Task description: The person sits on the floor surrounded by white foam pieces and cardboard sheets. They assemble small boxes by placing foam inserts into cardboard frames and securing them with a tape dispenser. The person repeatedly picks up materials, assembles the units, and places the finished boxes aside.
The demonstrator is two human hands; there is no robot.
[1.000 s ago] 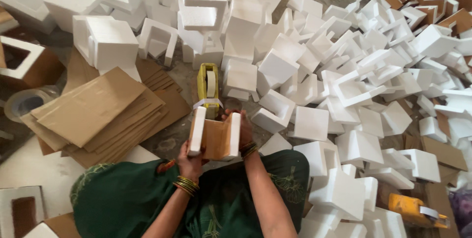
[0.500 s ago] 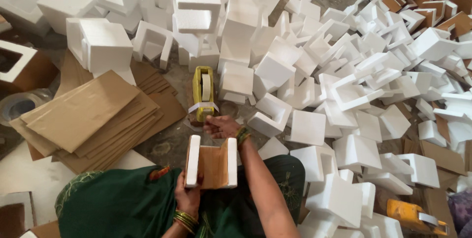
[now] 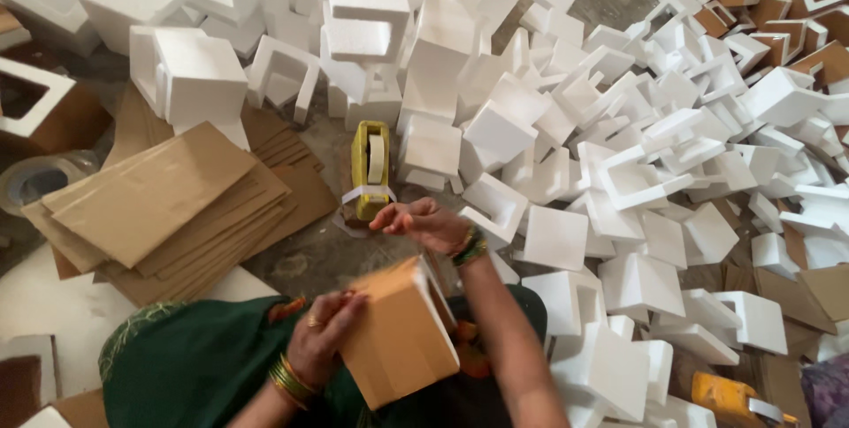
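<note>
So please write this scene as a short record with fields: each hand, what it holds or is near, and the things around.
left hand: holds a cardboard-wrapped block, tilted
right hand: empty, next to the yellow tape dispenser
dispenser: upright on the floor
left side: stack of flat cardboard sheets
right side: pile of white foam pieces

Cardboard piece (image 3: 400, 340) turned flat-side up; right hand (image 3: 424, 220) at tape dispenser (image 3: 370, 169).
</note>
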